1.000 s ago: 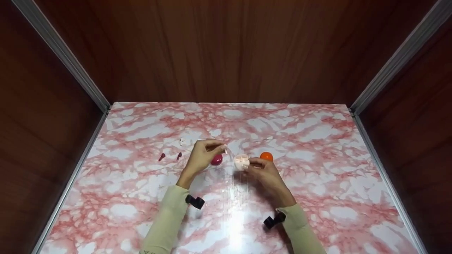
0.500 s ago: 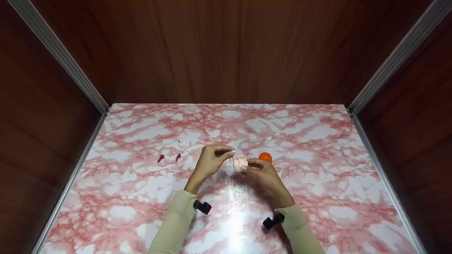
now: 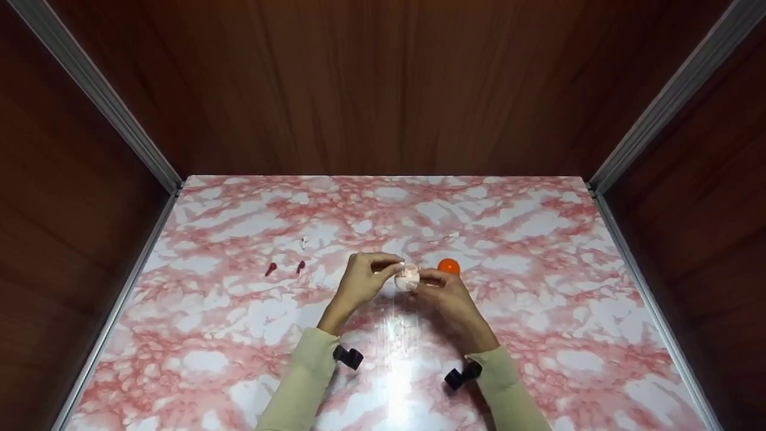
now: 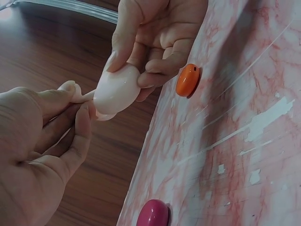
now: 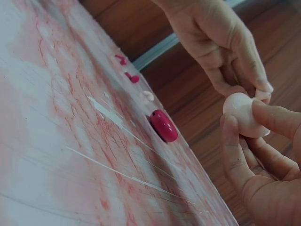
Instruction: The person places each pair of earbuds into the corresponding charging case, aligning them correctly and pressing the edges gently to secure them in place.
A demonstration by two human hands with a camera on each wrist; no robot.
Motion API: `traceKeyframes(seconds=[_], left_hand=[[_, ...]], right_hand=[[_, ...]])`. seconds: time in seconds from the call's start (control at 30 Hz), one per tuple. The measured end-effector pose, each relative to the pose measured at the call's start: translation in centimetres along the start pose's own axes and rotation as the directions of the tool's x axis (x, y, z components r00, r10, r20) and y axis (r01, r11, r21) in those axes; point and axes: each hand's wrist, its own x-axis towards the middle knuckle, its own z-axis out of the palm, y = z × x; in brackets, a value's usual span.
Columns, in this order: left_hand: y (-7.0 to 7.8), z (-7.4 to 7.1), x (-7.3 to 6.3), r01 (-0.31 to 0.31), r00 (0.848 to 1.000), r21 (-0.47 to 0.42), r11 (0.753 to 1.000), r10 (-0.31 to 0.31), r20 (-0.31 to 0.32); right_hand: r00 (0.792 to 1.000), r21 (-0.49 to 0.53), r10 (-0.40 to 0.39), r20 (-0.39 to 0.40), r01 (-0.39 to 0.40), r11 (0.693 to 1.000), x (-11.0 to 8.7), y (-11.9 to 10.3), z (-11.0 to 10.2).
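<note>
My right hand [image 3: 446, 293] grips a pale pink-white earbud case [image 4: 117, 89], its lid raised in the head view. Between thumb and fingers, my left hand [image 3: 362, 281] pinches a white earbud [image 4: 79, 95]. The earbud's stem reaches to the case's edge in the left wrist view; whether it is inside a slot I cannot tell. Both hands are above the table, close together. Beneath them lies a magenta case [image 5: 163, 126], which the left hand hides in the head view. An orange case [image 3: 449, 267] sits just beyond the right hand.
Two magenta earbuds [image 3: 271, 269] and one white earbud [image 3: 303, 242] lie on the marbled table [image 3: 209, 359] left of the hands. Dark wooden panels [image 3: 383, 90] enclose the back and sides.
My left hand has moved right with the white earbud, up to the case, and now covers the magenta case in the head view. The right hand has stayed nearly still.
</note>
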Motion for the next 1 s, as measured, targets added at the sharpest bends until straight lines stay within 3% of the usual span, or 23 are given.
traceKeyframes(seconds=[0.33, 0.6, 1.0], left_hand=[[0.2, 0.6, -0.3, -0.008, 1.0, 0.055, 0.998, 0.007, 0.018], [0.1, 1.3, -0.6, -0.047, 0.998, 0.23, 0.972, 0.052, -0.018], [-0.2, 1.1, -0.9, -0.08, 0.996, 0.157, 0.984, 0.086, -0.029]], right_hand=[[0.999, 0.02, -0.029, -0.012, 0.03, 0.999, 0.0, 0.0, 0.1], [0.999, 0.031, -0.044, -0.019, 0.044, 0.999, 0.2, -0.1, 0.0], [0.999, 0.024, -0.032, -0.033, 0.033, 0.999, 0.2, 0.1, 0.0]])
